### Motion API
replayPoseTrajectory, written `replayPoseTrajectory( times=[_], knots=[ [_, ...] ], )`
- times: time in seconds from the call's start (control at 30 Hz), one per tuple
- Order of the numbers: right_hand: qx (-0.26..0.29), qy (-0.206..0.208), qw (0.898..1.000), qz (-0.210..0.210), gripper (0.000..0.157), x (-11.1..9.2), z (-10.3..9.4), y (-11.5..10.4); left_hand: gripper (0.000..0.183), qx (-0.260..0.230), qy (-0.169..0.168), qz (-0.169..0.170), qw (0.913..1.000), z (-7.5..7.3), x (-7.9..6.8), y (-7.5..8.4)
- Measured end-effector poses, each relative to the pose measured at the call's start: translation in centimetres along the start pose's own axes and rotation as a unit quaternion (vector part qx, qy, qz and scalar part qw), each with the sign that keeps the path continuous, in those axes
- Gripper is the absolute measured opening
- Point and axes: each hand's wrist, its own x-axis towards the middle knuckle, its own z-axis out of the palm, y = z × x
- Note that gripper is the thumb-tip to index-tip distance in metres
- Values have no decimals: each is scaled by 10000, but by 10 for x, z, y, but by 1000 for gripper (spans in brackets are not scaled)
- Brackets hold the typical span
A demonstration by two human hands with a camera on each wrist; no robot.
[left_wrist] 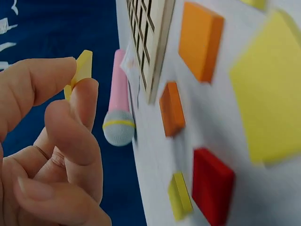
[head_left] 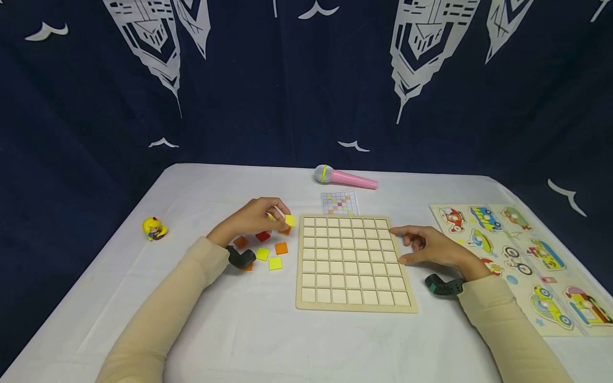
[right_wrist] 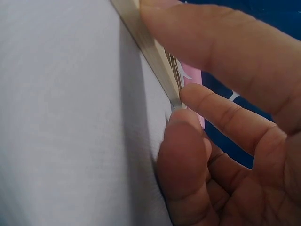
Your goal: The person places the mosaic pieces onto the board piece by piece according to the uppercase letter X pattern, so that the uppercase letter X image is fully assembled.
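Note:
My left hand (head_left: 262, 215) pinches a yellow square tile (head_left: 290, 220) between thumb and index finger, raised above the table beside the board's upper left corner. The left wrist view shows the same yellow tile (left_wrist: 84, 67) at the fingertips. Below that hand lie loose tiles, among them an orange tile (head_left: 281, 248), a red tile (head_left: 263, 236) and a yellow tile (head_left: 275, 263). A wooden grid board (head_left: 356, 308) with bare square cells lies flat at the centre. My right hand (head_left: 431, 250) touches its right edge with thumb and index finger; the right wrist view shows this edge (right_wrist: 153, 49) close up.
Behind the board lies a small card (head_left: 339, 203) printted with a coloured grid, and beyond it a pink toy microphone (head_left: 351, 179). Vehicle puzzle boards (head_left: 514, 287) cover the table's right side. A small yellow-haired figurine (head_left: 154, 229) is at the left.

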Motion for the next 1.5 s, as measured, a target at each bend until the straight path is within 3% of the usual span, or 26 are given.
replayPoseTrajectory(
  times=[0.3,0.9,1.5],
  knots=[
    [70,-15,10000,58,73,1,1,1,33,258,-297,151,9991,14,19,16],
    [75,-5,9999,150,75,2,0,1,35,818,-691,-124,9942,34,48,36],
    [106,5,9999,128,74,3,-1,4,26,1738,-527,-266,9830,48,57,49]
  ],
)
